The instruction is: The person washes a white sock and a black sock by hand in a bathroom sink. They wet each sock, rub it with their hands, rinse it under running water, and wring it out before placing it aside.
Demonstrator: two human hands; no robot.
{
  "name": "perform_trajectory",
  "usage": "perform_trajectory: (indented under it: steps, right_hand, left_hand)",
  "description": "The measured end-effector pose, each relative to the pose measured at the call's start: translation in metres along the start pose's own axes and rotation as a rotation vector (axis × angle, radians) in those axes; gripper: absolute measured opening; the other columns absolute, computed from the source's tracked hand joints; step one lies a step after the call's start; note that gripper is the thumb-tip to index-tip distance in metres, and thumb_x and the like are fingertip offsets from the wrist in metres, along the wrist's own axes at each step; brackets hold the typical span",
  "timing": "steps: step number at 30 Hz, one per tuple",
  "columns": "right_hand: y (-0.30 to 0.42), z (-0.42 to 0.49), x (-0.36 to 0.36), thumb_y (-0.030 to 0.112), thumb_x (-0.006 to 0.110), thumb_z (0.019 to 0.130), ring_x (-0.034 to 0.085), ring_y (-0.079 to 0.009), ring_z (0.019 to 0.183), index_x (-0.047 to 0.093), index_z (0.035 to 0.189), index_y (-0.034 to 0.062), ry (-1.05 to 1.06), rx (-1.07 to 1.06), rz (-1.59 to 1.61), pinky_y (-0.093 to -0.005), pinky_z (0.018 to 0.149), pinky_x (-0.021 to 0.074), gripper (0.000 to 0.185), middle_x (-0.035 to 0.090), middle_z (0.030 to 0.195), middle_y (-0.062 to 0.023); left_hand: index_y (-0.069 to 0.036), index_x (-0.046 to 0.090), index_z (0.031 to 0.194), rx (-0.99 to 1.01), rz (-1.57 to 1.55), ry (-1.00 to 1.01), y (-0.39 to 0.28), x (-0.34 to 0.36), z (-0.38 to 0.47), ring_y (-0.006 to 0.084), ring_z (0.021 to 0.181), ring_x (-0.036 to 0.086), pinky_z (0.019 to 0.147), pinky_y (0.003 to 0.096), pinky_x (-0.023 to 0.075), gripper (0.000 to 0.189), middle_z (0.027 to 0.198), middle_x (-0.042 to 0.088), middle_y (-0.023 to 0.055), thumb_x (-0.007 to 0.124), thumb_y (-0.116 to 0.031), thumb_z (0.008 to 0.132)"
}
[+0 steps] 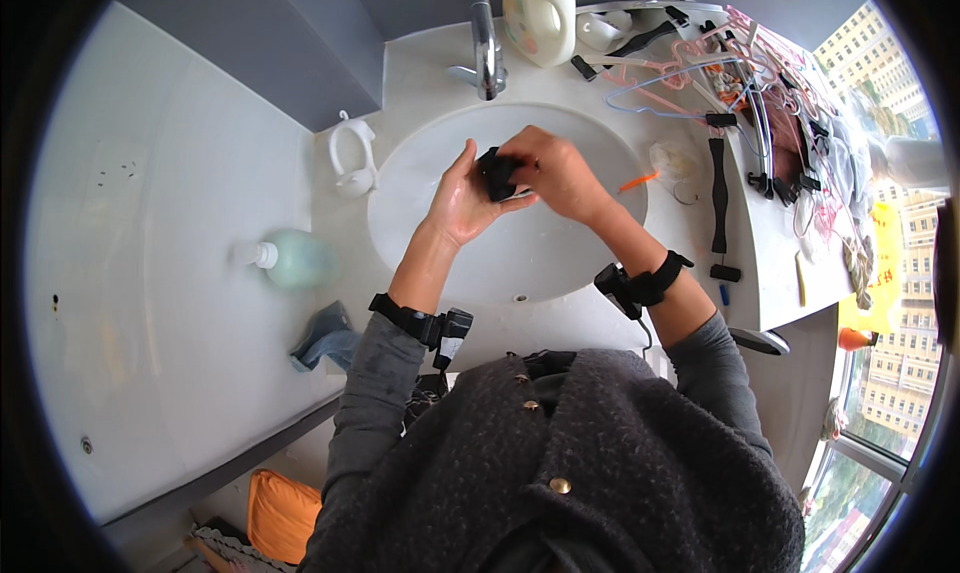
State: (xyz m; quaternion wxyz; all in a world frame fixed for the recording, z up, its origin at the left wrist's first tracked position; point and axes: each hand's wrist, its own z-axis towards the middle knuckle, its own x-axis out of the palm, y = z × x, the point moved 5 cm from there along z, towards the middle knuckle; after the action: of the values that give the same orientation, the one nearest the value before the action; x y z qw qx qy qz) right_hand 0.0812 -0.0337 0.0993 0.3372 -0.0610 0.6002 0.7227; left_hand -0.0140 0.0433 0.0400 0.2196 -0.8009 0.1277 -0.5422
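Observation:
Over the white oval washbasin [495, 265], my left hand [461, 205] is turned palm up, its thumb raised and its skin looking wet. A small black item [496, 174] lies against its fingers; whether it is cloth or something else I cannot tell. From the right, my right hand [559, 172] curls over the item and grips it, blurred by motion. Part of the item is hidden under the right fingers. The chrome faucet [489, 55] stands behind the basin, beyond both hands; no water stream shows.
Left of the basin are a pump bottle [296, 258], a white plastic holder [352, 157] and a blue cloth [326, 340]. A large jug [540, 18] stands beside the faucet. Clothes hangers [675, 70] crowd the right counter. An orange strip [639, 181] lies on the basin's right edge.

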Motion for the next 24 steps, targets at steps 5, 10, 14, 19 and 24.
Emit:
perform_trajectory:
  steps: [5,10,14,19,24]
  right_hand:
    - [-0.028,0.007,-0.02,0.019,0.058,0.086,0.049,-0.0108,0.077,0.053,0.1,0.0006,-0.213,0.31,0.404,-0.0267,0.071,0.0415,0.024,0.055,0.085,-0.0025]
    - [-0.032,0.005,-0.026,0.023,0.056,0.089,0.05,-0.0103,0.077,0.053,0.093,0.0016,-0.108,0.379,0.616,-0.027,0.068,0.0425,0.022,0.055,0.083,-0.0012]
    - [-0.028,0.004,-0.021,0.021,0.059,0.086,0.05,-0.0094,0.073,0.053,0.092,0.0019,-0.063,0.341,0.598,-0.0253,0.065,0.0411,0.021,0.055,0.081,-0.0011]
    - [-0.019,0.001,-0.019,0.015,0.067,0.08,0.05,-0.0078,0.067,0.053,0.092,0.0021,-0.023,0.32,0.603,-0.0222,0.057,0.0385,0.023,0.056,0.079,-0.0023]
    - [-0.013,-0.001,-0.033,0.006,0.07,0.075,0.05,-0.0055,0.07,0.054,0.095,0.0049,-0.05,0.316,0.571,-0.02,0.058,0.0375,0.025,0.057,0.087,-0.0006]
  left_hand:
    - [0.001,0.046,0.113,-0.027,0.111,-0.106,-0.002,-0.017,-0.007,0.0231,0.091,0.057,0.083,0.0384,0.0492,0.044,0.105,0.055,0.0188,0.047,-0.037,0.092]
    - [-0.003,0.056,0.101,0.108,0.601,-0.391,-0.014,-0.023,-0.014,0.0134,0.071,0.054,0.061,0.0223,0.0412,0.03,0.073,0.056,0.0054,0.06,-0.028,0.086]
    - [-0.003,0.058,0.107,0.488,0.863,-0.431,-0.03,0.006,-0.017,0.0053,0.065,0.046,0.056,0.02,0.0354,0.037,0.075,0.054,-0.0002,0.067,-0.028,0.082]
    - [0.0,0.06,0.103,0.565,0.88,-0.117,-0.03,0.041,-0.005,0.0098,0.08,0.055,0.073,0.0254,0.0435,0.023,0.086,0.06,0.0018,0.06,-0.017,0.087]
    - [0.002,0.061,0.101,0.465,0.783,-0.099,-0.029,0.031,0.003,0.0091,0.075,0.052,0.072,0.0253,0.0435,0.021,0.083,0.058,0.0011,0.055,-0.014,0.089]
